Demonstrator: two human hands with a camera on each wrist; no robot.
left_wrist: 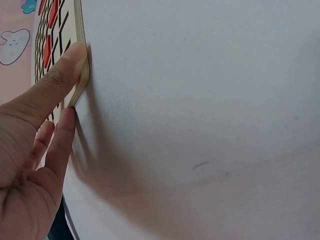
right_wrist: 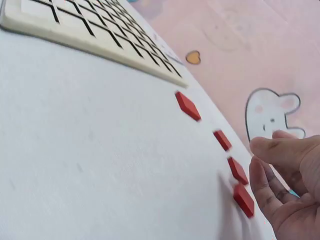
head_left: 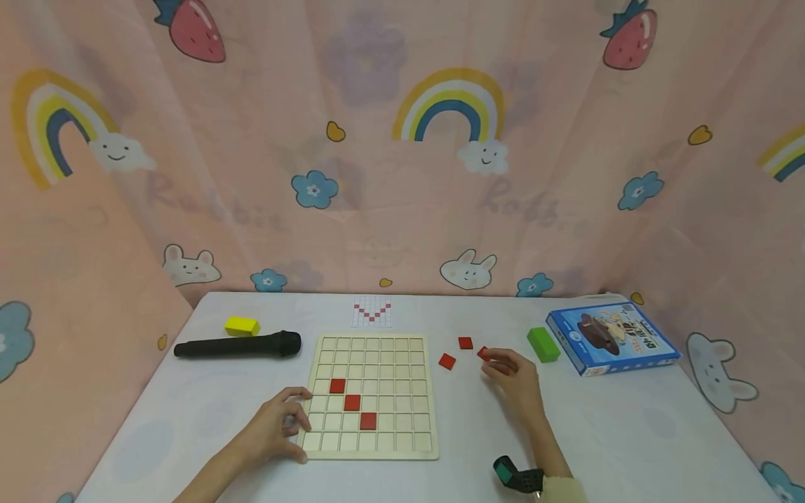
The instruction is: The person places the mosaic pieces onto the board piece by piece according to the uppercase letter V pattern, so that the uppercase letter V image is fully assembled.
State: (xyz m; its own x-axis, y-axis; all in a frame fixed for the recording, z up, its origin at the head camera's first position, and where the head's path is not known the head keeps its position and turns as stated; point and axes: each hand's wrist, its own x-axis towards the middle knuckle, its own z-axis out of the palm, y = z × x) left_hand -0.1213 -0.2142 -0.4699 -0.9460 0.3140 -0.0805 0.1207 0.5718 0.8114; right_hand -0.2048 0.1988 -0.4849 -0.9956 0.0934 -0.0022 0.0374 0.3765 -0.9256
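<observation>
A pale wooden grid board [head_left: 402, 384] lies on the table with three red square tiles in a diagonal line, one of them a red tile [head_left: 352, 402]. My left hand [head_left: 277, 425] holds the board at its near left corner, the thumb and a finger on either side of that corner in the left wrist view. Right of the board my right hand [head_left: 517, 381] hovers by a loose red tile [head_left: 483, 353], with no tile visible between its thumb and fingers. Several loose tiles, among them a red tile [right_wrist: 187, 106], lie apart on the table in the right wrist view.
Behind the board lies a small grid card [head_left: 372, 311] with a red V pattern. To the left are a black microphone [head_left: 235, 346] and a yellow block [head_left: 242, 326]. A green block [head_left: 544, 344] and a blue box [head_left: 613, 338] stand at the right.
</observation>
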